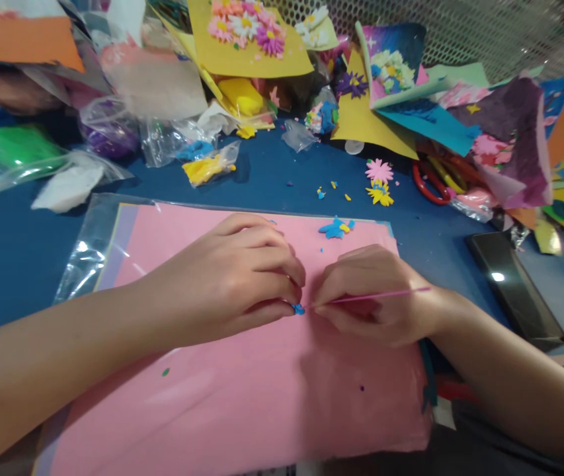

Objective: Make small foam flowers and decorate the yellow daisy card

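My left hand (242, 277) rests over a pink sheet in a clear plastic sleeve (242, 396). Its thumb and fingers are closed on a small piece of blue clay (299, 309). In my right hand (381, 291) a thin pink stick (385, 294) is pinched, its tip pointing left at the blue piece; whether the tip touches it I cannot tell. Beyond the hands a larger blue clay shape with a yellow bit (336, 228) lies at the sheet's far edge. A pink clay flower (379, 170) and a yellow clay flower (379, 193) lie behind it.
Bags of yellow clay (207, 168), purple clay (110, 129) and green clay (18, 147) lie at the far left. Coloured paper pieces with clay flowers (249, 30) line the back. Red-handled scissors (430, 188) and a dark phone (514, 291) are on the right.
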Motion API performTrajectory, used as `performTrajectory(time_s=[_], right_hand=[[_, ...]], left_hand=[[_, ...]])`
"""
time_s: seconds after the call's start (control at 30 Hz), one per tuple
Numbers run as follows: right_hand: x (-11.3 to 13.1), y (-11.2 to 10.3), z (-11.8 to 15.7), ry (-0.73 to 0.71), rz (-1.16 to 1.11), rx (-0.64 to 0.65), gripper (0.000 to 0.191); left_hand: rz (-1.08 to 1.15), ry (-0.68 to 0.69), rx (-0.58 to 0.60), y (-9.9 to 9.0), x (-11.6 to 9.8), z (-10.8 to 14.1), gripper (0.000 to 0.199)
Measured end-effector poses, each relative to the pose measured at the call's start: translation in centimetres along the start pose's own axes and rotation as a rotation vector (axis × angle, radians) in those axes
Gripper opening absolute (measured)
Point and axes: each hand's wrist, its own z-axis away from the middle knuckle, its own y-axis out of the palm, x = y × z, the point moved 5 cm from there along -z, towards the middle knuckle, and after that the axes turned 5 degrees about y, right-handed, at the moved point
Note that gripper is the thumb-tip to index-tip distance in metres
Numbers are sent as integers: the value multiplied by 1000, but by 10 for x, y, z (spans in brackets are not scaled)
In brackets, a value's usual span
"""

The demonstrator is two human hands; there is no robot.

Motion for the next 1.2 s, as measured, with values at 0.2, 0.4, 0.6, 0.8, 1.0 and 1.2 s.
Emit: performTrajectory(time_s=[0.2, 0.4, 0.6, 0.8, 1.0, 1.2], right_hand=[[-6, -5, 0, 34, -171, -19, 12], [-6, -2, 1, -10, -143, -18, 10], [-5, -3, -1, -8, -133, -17, 11], [-5, -2, -2, -19, -102, 5, 11], [-3, -2, -1, -47, -4, -2, 10], [0, -2, -2, -53, 26, -11, 11]], left_hand=[[45, -7, -5, 0, 1, 0, 16], [39, -51, -8, -7, -1, -2, 9], [-104, 9, -17, -6, -8, -3, 20], [-74, 4, -21, -5, -6, -1, 13], [-66, -23, -21, -8, -6, -2, 12], [-105, 1, -32, -6, -5, -2, 16]])
